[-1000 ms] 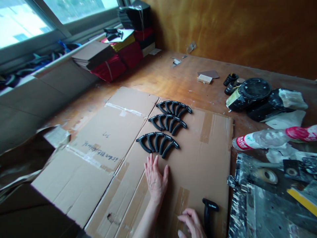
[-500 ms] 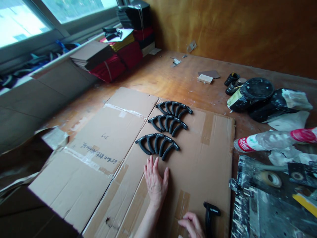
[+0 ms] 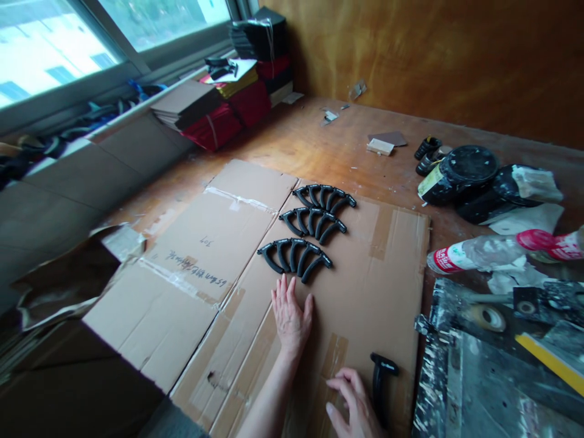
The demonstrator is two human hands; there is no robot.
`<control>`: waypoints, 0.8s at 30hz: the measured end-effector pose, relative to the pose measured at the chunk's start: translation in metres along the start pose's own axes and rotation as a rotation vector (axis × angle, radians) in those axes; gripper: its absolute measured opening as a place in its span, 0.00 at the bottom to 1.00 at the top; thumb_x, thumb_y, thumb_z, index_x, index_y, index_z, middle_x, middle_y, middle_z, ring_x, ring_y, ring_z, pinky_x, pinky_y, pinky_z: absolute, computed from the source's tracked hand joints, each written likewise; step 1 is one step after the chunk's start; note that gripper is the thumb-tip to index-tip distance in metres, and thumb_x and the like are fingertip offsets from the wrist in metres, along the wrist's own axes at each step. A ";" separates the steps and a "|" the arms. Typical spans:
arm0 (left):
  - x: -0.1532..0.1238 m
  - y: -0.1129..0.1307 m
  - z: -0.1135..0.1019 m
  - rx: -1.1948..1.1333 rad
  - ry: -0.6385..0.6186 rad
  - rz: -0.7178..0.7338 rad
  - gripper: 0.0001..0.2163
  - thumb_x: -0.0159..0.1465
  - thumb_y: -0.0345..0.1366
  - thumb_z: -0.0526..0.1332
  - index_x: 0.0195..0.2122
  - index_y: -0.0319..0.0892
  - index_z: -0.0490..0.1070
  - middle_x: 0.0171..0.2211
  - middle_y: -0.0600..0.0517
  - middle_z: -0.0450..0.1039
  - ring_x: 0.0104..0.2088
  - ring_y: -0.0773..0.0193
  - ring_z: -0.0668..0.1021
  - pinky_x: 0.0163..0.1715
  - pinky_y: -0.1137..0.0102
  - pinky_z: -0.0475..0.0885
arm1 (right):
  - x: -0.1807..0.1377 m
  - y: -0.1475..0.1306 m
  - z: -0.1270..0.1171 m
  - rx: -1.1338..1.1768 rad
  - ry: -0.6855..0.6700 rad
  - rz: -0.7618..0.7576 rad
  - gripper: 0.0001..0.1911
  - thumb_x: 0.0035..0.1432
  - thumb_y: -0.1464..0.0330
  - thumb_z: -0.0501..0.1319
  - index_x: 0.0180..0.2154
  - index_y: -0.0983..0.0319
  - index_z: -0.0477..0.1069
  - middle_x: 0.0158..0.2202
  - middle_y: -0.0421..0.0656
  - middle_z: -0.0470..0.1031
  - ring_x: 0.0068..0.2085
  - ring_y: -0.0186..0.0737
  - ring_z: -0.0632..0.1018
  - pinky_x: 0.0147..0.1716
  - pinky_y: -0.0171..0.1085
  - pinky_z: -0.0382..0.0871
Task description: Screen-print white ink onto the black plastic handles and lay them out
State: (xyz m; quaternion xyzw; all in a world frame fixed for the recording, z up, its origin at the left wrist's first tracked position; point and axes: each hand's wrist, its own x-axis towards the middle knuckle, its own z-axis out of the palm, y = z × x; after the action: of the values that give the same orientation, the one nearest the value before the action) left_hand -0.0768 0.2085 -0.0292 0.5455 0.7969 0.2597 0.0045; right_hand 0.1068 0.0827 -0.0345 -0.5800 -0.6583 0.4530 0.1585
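My left hand lies palm down on the flattened cardboard, fingers stretched out and a little apart. Just beyond its fingertips is a fan-like row of black curved T-shaped handles with pale lettering on their ends. Two similar rows, a middle row and a far row, lie behind it. Nearer to me, my right hand is open, its fingers bent and apart with nothing between them. A single black T-shaped handle lies right beside it, its lower end partly hidden by that hand.
To the right are black tubs, a plastic bottle, a tape roll and a paint-spattered board. Red and black stacks stand at the back left below the window. Crumpled brown paper is at the left edge.
The view has shifted, so the cardboard's left part sits further right. More of my right hand shows, with its fingers spread wider. My left hand and the handles keep their places on the cardboard.
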 end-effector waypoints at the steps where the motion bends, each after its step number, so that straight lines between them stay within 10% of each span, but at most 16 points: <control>1: 0.000 0.000 0.000 0.004 0.000 0.000 0.26 0.65 0.41 0.58 0.62 0.37 0.57 0.66 0.36 0.55 0.68 0.47 0.56 0.64 0.46 0.55 | 0.000 -0.005 -0.003 0.012 -0.002 0.010 0.17 0.49 0.75 0.58 0.42 0.55 0.74 0.47 0.44 0.70 0.46 0.42 0.76 0.46 0.36 0.73; 24: -0.014 -0.005 -0.004 -0.170 0.094 0.065 0.23 0.65 0.37 0.56 0.60 0.35 0.59 0.61 0.36 0.63 0.65 0.50 0.62 0.63 0.46 0.57 | -0.014 -0.031 -0.018 -0.069 0.137 -0.228 0.11 0.54 0.76 0.56 0.38 0.61 0.74 0.42 0.46 0.71 0.45 0.43 0.77 0.48 0.40 0.72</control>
State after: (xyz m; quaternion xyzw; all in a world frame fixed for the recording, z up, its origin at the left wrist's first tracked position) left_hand -0.0766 0.1932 -0.0324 0.5558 0.7531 0.3519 0.0048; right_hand 0.1046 0.0805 0.0038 -0.5360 -0.7229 0.3682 0.2336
